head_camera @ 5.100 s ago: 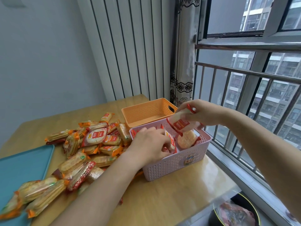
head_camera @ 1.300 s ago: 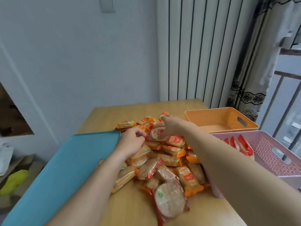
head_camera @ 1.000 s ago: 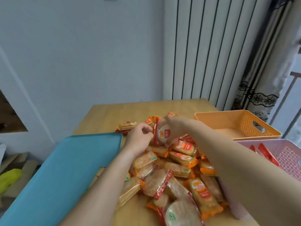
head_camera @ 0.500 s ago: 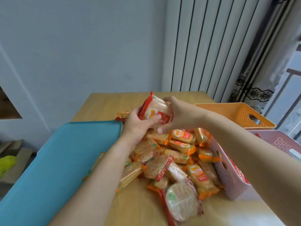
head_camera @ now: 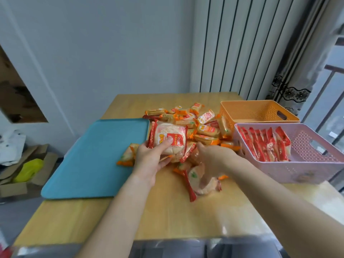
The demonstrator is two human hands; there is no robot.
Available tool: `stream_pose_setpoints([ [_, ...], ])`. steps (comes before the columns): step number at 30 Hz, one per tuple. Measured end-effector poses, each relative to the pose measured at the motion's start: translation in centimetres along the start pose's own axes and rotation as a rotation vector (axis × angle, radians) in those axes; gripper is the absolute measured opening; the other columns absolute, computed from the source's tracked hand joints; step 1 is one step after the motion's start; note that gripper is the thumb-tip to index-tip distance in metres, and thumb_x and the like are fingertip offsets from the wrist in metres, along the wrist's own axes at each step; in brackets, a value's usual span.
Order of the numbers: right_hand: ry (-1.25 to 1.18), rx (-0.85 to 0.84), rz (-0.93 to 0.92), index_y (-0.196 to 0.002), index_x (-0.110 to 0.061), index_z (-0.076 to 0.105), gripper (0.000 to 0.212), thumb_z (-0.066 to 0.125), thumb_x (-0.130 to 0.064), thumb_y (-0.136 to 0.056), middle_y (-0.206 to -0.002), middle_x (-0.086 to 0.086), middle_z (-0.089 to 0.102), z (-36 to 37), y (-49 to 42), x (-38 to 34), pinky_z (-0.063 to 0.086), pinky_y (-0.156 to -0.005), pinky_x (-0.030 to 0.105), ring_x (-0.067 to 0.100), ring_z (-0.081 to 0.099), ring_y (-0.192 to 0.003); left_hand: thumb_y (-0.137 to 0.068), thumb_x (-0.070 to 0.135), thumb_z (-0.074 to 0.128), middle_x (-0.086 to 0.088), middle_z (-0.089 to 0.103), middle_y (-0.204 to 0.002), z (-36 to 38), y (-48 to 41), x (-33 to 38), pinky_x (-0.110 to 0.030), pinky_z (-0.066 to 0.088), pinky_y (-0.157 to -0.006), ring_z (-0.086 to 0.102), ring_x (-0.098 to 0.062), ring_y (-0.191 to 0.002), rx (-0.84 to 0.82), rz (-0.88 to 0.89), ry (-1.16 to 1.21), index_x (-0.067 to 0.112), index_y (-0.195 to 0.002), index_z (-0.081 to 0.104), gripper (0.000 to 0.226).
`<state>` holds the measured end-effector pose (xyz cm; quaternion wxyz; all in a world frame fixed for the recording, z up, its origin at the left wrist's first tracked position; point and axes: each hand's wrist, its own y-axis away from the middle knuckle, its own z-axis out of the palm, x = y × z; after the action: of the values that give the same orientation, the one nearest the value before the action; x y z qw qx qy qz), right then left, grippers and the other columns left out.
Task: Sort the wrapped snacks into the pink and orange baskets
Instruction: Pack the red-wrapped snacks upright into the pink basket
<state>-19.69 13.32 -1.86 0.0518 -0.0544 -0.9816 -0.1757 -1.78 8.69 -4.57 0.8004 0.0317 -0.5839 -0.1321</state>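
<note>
Beside the flat teal plastic tray (head_camera: 89, 157), my left hand (head_camera: 149, 159) grips a round rice cracker in clear red-edged wrapper (head_camera: 168, 135), thumb on its label; my right hand (head_camera: 212, 157) touches a second round packet (head_camera: 195, 183), its grip too blurred to tell.

Head-worn view, downward onto table (head_camera: 167, 216)

I've got a pale wood counter (head_camera: 167, 216). Teal tray (head_camera: 93, 161) at its left edge. Far right corner: orange basket (head_camera: 247, 110), pink basket (head_camera: 297, 172) nearer, both w/ lattice-hole walls. Pkts (head_camera: 264, 146) in pink one red-trimmed; centre pile (head_camera: 204, 127) mostly orange-trimmed. Raised snack (head_camera: 168, 140): red trim, red-yellow label. Curtain (head_camera: 290, 94) has black floral band.
</note>
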Motion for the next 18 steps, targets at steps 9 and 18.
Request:
stream_pose_setpoints([
  [9, -0.405, 0.349, 0.073, -0.101, -0.017, 0.063, 0.036, 0.082, -0.033, -0.075, -0.098, 0.002, 0.067, -2.9, 2.1, 3.2, 0.046, -0.06, 0.028, 0.018, 0.059, -0.079, -0.081, 0.018, 0.082, -0.012, 0.075, -0.114, -2.3, 0.8, 1.3, -0.035, 0.058, -0.072, 0.073, -0.024, -0.1, 0.085, -0.002, 0.068, 0.012, -0.123, 0.064, 0.047],
  [18, -0.613, 0.122, 0.126, -0.073, -0.015, 0.054, 0.04, 0.052, -0.046, -0.099, -0.076, 0.001, 0.06, -2.4, -2.0, -2.0, 0.045, -0.059, 0.029, 0.02, 0.057, -0.07, -0.089, 0.023, 0.074, -0.016, 0.077, -0.104, -3.8, 0.5, 2.2, -0.042, 0.06, -0.077, 0.075, -0.031, -0.089, 0.041, -0.072, 0.141, 0.01, -0.119, 0.065, 0.034],
])
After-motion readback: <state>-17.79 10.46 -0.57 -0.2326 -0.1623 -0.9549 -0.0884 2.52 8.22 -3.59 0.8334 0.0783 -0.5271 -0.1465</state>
